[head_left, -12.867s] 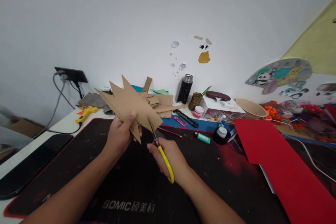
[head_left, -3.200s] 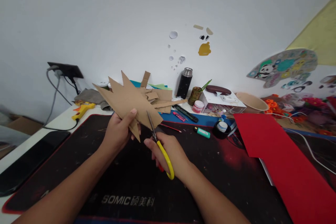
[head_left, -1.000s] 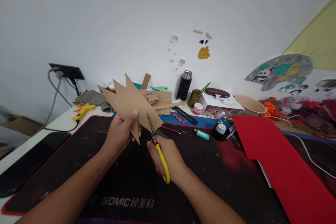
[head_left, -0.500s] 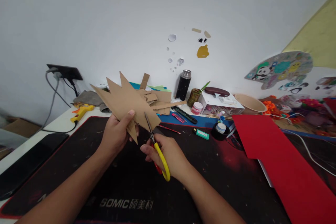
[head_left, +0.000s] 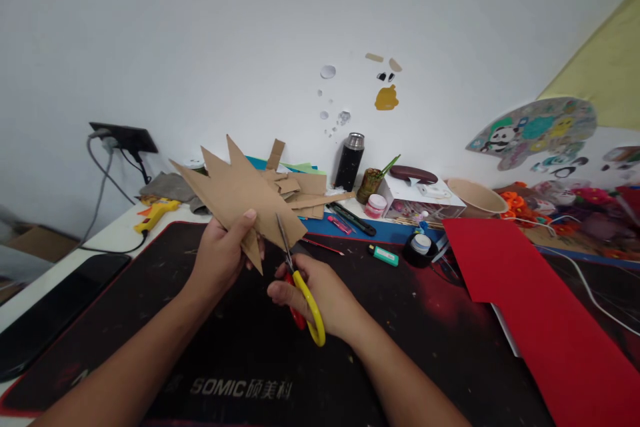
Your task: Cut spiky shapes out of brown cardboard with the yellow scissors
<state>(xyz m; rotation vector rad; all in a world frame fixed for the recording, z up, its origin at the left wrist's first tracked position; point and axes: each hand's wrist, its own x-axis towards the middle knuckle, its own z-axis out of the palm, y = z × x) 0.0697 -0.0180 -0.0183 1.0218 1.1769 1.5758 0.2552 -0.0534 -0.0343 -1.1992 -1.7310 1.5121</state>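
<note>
We hold one cardboard piece (head_left: 240, 193) in the air, left of the frame's centre, above the black mat (head_left: 150, 293). Our left hand (head_left: 220, 257) pinches its lower edge, thumb on the front face. Three spikes are cut along its upper left edge, one more points down beside the thumb, and a blunter corner points right. The outline looks partly cut. The edge between the downward spike and the right corner is where the work stands.

Our right hand (head_left: 325, 297) is closed through the handles of one pair of scissors (head_left: 306, 293). Their blades point up and meet the cardboard's lower edge, opened only a little. We cannot tell how deep they bite.

Behind the cardboard, near the centre, lies one pile of cardboard scraps (head_left: 300, 190), too jumbled to count. Further out we count one flask (head_left: 350, 161), one yellow glue gun (head_left: 155, 211) at the left, one green lighter (head_left: 384, 254), and one red sheet (head_left: 520, 287) at the lower right.
</note>
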